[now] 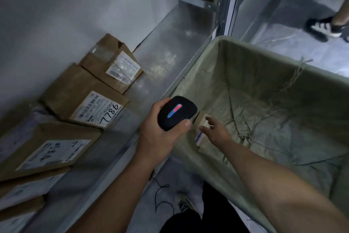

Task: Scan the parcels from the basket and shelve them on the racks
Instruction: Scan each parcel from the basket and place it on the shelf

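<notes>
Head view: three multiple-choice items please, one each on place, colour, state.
1. Where is the small parcel the right hand reaches toward? A on the rack shelf; B in the basket; C on the floor.
2. Colour of the scanner body? A black; B white; C yellow.
3. The left hand is: A open, empty; B gripping the scanner; C holding a parcel.
Key: 1B, it lies on the basket's lining; 2A, black shell with red-blue light; 3B, the hand wraps it.

your scanner point(176, 112) is black, striped blue and red. the basket point(264, 66) is olive green; parcels point(75, 89) left of it are brown.
</notes>
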### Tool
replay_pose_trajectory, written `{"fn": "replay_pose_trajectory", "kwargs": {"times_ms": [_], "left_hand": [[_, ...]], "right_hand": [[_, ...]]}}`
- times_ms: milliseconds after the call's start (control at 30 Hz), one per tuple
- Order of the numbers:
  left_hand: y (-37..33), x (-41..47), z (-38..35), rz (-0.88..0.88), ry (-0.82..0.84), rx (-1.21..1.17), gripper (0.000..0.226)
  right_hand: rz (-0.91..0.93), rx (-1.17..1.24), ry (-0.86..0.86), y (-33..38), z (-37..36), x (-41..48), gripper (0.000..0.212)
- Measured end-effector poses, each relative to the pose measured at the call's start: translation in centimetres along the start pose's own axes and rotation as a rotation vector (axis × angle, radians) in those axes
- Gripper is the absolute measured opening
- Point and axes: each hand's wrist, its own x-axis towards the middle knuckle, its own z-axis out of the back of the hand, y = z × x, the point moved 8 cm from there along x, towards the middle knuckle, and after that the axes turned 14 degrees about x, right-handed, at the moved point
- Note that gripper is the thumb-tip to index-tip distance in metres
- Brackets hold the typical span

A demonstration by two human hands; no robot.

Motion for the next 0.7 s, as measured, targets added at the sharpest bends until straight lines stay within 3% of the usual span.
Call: {"fn": "replay_pose_trajectory", "kwargs": {"times_ms": [300, 700], "left_hand": [[1.7, 2.4, -2.4, 0.133, -0.009, -0.038, 0.066], [3.0, 4.1, -4.4, 0.174, 0.061, -0.069, 0.064]], "right_hand": [[-0.147, 0.031, -0.001, -3.9, -2.0, 4.4, 0.068], [-0.236, 0.029, -0.200, -7.1, -1.5, 4.7, 0.105]]}}
